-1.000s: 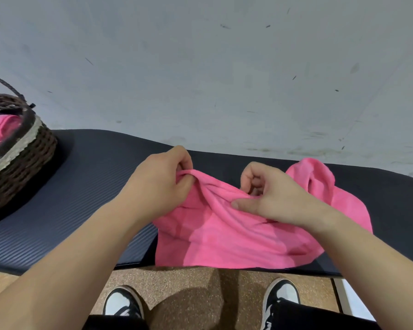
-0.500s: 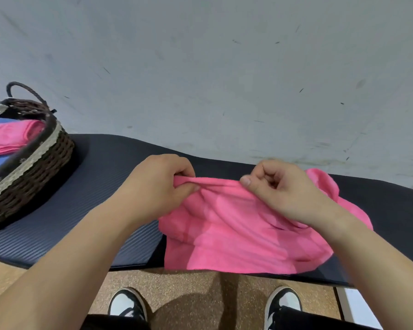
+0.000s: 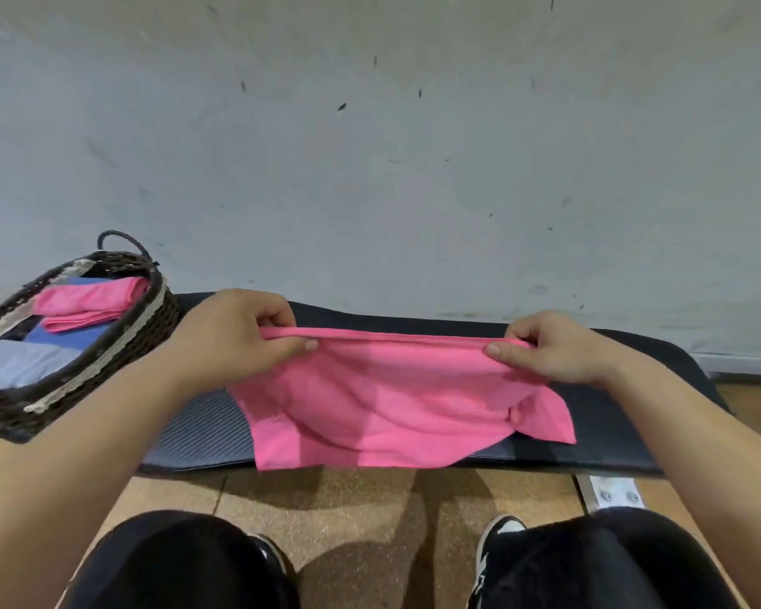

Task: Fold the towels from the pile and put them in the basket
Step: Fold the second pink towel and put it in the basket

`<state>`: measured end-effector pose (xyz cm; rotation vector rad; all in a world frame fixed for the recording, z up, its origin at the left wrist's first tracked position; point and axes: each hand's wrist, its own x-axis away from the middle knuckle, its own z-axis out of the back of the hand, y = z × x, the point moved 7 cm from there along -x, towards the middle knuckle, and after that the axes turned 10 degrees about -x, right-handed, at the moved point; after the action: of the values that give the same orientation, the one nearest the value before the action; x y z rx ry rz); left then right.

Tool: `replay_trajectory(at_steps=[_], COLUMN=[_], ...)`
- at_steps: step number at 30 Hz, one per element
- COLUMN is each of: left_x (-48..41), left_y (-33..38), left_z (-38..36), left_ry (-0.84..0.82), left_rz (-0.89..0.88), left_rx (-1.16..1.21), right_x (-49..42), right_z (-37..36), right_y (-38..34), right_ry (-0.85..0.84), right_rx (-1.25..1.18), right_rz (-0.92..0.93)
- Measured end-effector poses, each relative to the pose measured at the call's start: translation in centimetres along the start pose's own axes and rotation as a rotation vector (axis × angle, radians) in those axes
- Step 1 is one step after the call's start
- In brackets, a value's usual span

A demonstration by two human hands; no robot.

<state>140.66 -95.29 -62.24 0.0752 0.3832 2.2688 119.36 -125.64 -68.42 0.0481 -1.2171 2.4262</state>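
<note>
Pinching, item one: pink towel (image 3: 396, 402), top edge stretched taut between my left hand (image 3: 234, 340) and right hand (image 3: 554, 349), thumbs and curled fingers clamped on its corners. Lower half drapes over dark mat (image 3: 611, 415). Basket (image 3: 119, 340) at nine o'clock, holding folded towels. Risk, judged: the crumpled right flap folds in crooked; uneven tension would cause it.

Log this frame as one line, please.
step: towel stretched for folding | left hand: pinches towel top edge | right hand: pinches same edge | towel bottom: on mat | basket: folded towels inside
</note>
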Motion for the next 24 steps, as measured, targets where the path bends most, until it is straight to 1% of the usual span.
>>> replay_trajectory(at_steps=[2, 4, 6, 9, 11, 13, 15, 18, 21, 24], left_x=[1.0, 1.8, 2.3, 1.8, 0.8, -0.7, -2.6, -6.1, -9.9, -13.0], left_y=[0.3, 0.6, 0.4, -0.4, -1.1, -1.9, -2.9, -5.0, -7.1, -9.4], left_z=[1.1, 2.2, 3.3, 5.0, 5.1, 4.0, 2.0, -3.1, -8.4, -12.4], left_ry=[-0.03, -0.051, -0.086, -0.098, -0.118, -0.123, -0.122, -0.176, -0.2, -0.188], left_rz=[-0.036, -0.089, -0.103, -0.086, -0.054, -0.038, -0.037, -0.052, -0.058, -0.029], left_rx=[0.034, 0.133, 0.25, 0.298, 0.26, 0.12, -0.045, -0.219, -0.269, -0.297], right_x=[1.9, 3.6, 5.0, 5.8, 5.4, 3.8, 1.2, -3.6, -8.0, -11.9], right_z=[0.9, 2.0, 3.5, 5.6, 6.3, 6.2, 5.6, 4.2, 2.6, 1.0], right_y=[-0.3, -0.8, -1.9, -2.8, -2.8, -2.1, -0.4, 2.4, 4.5, 7.5], right_ry=[0.002, 0.012, 0.042, 0.054, 0.032, -0.013, -0.025, 0.051, 0.132, 0.102], right_rx=[-0.048, -0.069, -0.028, -0.079, -0.163, -0.174, -0.021, 0.297, 0.533, 0.655], right_rz=[-0.039, -0.054, -0.018, 0.019, 0.019, -0.011, -0.075, -0.172, -0.235, -0.321])
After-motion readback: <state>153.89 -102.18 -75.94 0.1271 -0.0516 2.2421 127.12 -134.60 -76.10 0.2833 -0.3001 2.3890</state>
